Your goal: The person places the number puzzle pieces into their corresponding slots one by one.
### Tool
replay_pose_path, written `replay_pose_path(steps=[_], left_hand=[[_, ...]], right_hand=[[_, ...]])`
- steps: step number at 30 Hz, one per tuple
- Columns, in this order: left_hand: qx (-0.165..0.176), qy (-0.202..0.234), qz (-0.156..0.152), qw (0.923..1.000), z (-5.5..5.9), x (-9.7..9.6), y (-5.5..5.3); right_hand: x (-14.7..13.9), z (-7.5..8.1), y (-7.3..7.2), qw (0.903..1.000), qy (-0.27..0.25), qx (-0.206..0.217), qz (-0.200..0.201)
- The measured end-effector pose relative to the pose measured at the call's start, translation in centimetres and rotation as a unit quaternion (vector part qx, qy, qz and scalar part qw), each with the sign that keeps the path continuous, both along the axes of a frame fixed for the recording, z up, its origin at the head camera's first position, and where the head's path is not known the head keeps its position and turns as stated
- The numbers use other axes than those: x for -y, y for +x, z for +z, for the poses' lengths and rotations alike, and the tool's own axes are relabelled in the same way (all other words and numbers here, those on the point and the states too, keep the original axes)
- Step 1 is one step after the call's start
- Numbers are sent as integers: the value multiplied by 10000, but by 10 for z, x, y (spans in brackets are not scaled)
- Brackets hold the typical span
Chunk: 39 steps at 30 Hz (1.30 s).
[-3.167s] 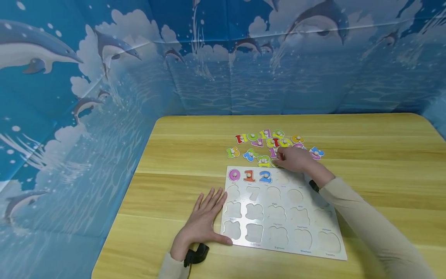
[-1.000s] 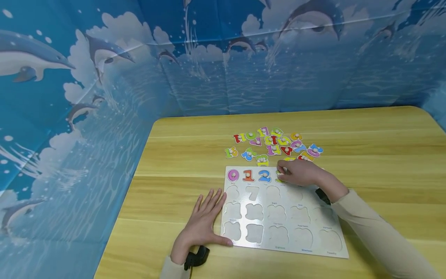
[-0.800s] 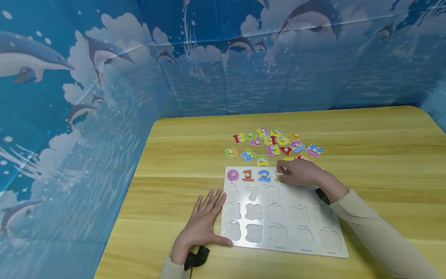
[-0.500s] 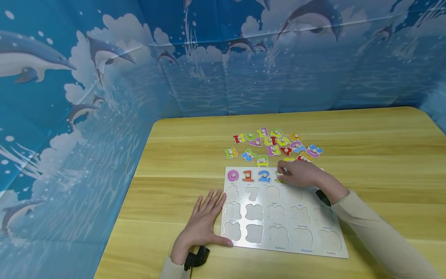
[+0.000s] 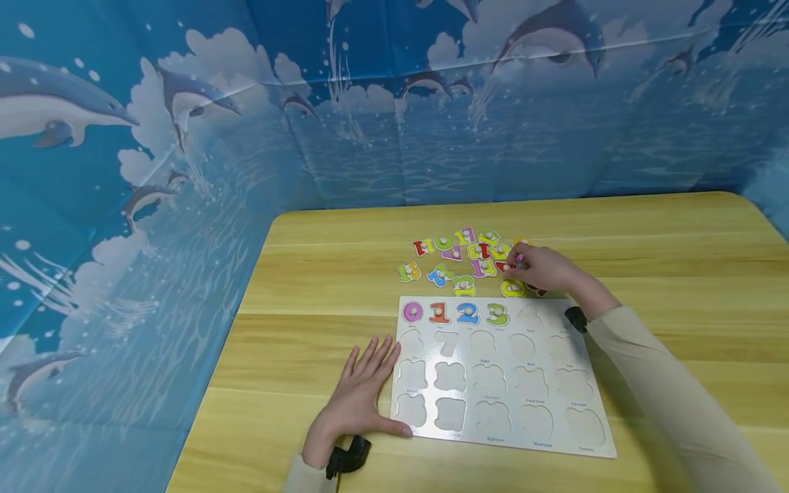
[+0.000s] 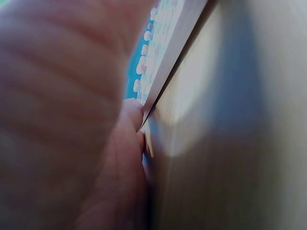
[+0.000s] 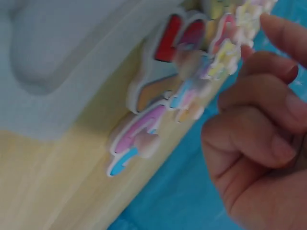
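Note:
A white number puzzle board [image 5: 505, 349] lies on the table, with the knobbed pieces 0 [image 5: 412, 312], 1 [image 5: 440, 313], 2 [image 5: 468, 313] and 3 [image 5: 497, 314] in its top row. My left hand [image 5: 357, 397] rests spread along the board's left edge, thumb at the lower corner. Over the loose pieces beyond the board reaches my right hand [image 5: 542, 268], thumb and index fingertips at the red 4 [image 5: 504, 266], whose knob shows between them. In the right wrist view its index finger [image 7: 283, 36] is extended and the other visible fingers are curled; the thumb is hidden.
Several loose number pieces lie behind the board, among them a green and orange one [image 5: 409, 272], a blue and green one [image 5: 440, 275] and a yellow one [image 5: 513, 288]. A dolphin-printed cloth [image 5: 382, 157] hangs behind and left of the wooden table [image 5: 296, 287].
My right hand has let go of the 3, now in the top row, and moved back and slightly right to the loose pieces at the red 4. My left hand has stayed in place.

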<state>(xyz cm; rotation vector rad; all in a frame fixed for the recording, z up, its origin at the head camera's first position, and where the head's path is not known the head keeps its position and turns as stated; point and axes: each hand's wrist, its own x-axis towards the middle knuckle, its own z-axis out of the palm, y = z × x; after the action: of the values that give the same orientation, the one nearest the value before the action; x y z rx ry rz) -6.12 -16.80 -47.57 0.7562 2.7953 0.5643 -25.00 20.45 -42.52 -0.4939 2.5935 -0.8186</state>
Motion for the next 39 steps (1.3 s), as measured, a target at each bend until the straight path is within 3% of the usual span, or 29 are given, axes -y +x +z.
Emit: replay_pose_path(steps=[12,21,30,39], left_hand=[[58,-51,29,10000,0,0,0],[38,-70,21,10000,0,0,0],[-4,-103,3,9999,0,1,0],[-13,-45,8,10000,-1,0,0]], right_hand=[[9,-7,-5,9976,599,-314,-161],[6,-6,-2,9982,481,-253,-246],[-5,-6,22,9975,223,-672,-56],[-15,-9,50,9966,203,-667,450]])
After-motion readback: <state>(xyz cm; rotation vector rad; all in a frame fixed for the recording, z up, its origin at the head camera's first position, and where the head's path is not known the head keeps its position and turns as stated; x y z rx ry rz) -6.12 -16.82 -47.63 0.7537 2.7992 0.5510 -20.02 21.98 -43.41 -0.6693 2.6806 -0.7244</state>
